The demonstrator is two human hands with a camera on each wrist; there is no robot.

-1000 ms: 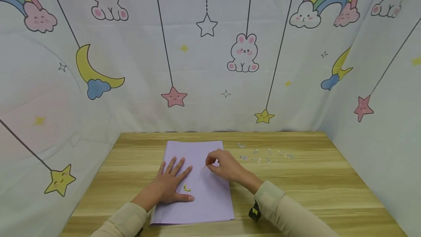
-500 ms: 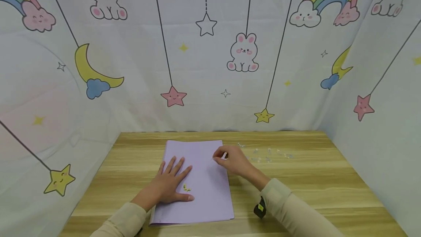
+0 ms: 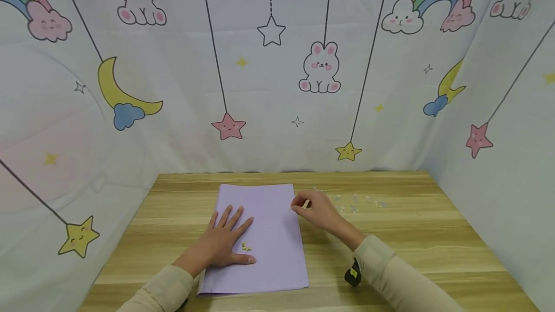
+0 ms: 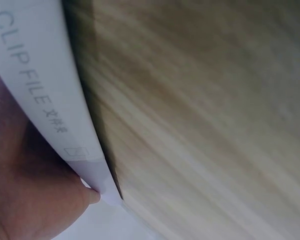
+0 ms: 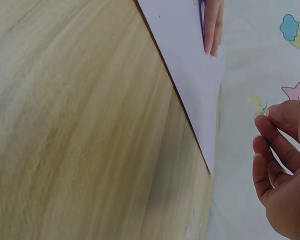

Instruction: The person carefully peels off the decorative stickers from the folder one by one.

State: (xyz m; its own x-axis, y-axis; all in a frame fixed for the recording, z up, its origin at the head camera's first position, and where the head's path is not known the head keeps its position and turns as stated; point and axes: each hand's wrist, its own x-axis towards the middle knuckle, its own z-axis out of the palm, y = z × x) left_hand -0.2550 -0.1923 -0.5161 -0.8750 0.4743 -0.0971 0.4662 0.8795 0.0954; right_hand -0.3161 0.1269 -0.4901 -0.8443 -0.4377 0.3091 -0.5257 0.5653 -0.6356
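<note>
A lilac clip file (image 3: 273, 254) lies on the table, its printed spine (image 4: 30, 65) visible in the left wrist view. My left hand (image 3: 218, 247) rests flat on it with fingers spread. Between that hand's thumb and index finger is a small yellow sticker-like piece (image 3: 246, 246) on the cover. My right hand (image 3: 315, 209) is at the file's right edge, raised above the table. Its thumb and index finger pinch a tiny sticker-like piece (image 5: 263, 109) with green and yellow bits; the fingertips partly hide it.
Several small clear, pale sticker-like pieces (image 3: 355, 198) lie scattered on the wooden table (image 3: 390, 249) right of the file. A white curtain (image 3: 277, 153) printed with stars, moons and rabbits encloses the table at the back and sides.
My right hand has moved right and slightly away, from over the middle of the file to its right edge, still pinching. The left hand has stayed in place.
</note>
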